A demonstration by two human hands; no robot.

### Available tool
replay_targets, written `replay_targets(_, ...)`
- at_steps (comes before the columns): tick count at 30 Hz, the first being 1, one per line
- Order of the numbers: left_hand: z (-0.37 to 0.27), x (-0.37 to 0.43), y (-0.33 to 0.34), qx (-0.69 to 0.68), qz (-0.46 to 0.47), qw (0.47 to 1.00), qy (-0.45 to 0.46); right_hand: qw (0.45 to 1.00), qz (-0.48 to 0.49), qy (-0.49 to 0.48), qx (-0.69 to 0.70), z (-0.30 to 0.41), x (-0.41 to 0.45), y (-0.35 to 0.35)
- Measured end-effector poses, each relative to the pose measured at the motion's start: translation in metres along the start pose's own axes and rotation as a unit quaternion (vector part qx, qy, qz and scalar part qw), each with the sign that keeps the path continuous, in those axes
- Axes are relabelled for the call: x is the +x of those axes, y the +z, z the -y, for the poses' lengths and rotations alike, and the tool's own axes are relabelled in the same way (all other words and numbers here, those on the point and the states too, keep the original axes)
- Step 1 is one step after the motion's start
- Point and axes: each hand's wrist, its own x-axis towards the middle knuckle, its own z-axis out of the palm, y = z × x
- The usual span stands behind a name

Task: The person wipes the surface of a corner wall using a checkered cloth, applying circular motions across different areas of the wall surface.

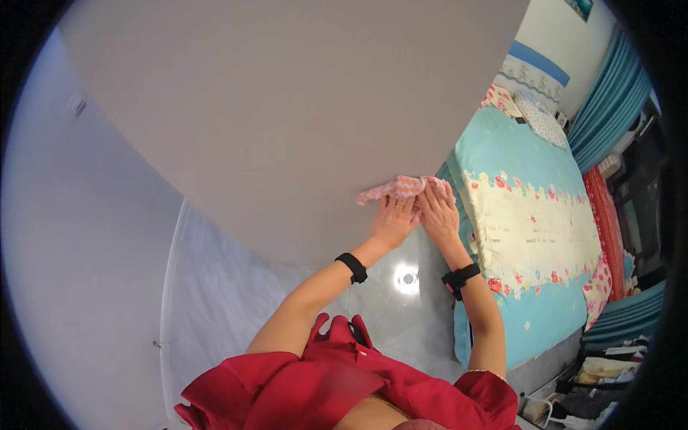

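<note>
A pink-and-white patterned cloth (404,187) lies against a large, smooth grey-beige panel (290,107), close to the panel's right edge. My left hand (394,221) has its fingertips at the lower edge of the cloth and wears a ring. Beside it, my right hand (439,212) presses on the cloth's right end with fingers extended. The two hands nearly meet at the thumbs. Part of the cloth is hidden under my fingers. Each wrist carries a black strap.
Right of the panel stands a bed with a blue and cream floral cover (537,226). Teal curtains (613,102) hang beyond it. Clothes (596,381) are piled at lower right. A pale wall (86,242) rises on the left; glossy tile floor (398,317) lies below.
</note>
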Motion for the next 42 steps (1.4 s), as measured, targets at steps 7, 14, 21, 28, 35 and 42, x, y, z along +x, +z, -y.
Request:
replay_targets(7, 0.017, -0.002, -0.022, -0.023, -0.003, 1.0, 0.004, 0.998, -0.002, 0.07, -0.005, 0.032, 0.011, 0.01)
replay_targets(14, 0.069, -0.027, -0.056, -0.03, -0.025, 0.999, -0.004, 1.0, 0.021, 0.011, -0.004, 0.077, 0.039, 0.035)
replay_targets(21, 0.131, -0.064, -0.099, -0.009, -0.014, 0.996, -0.086, 0.999, 0.036, -0.03, 0.02, 0.145, 0.08, 0.067)
replay_targets(28, 0.203, -0.104, -0.149, 0.001, -0.033, 0.988, -0.154, 0.992, -0.001, -0.117, 0.043, 0.23, 0.136, 0.097)
replay_targets(35, 0.276, -0.148, -0.188, 0.023, -0.033, 0.978, -0.207, 0.984, 0.001, -0.156, 0.084, 0.316, 0.183, 0.119)
replay_targets(42, 0.325, -0.172, -0.207, 0.039, -0.049, 0.975, -0.215, 0.985, -0.001, -0.143, 0.1, 0.371, 0.209, 0.134)
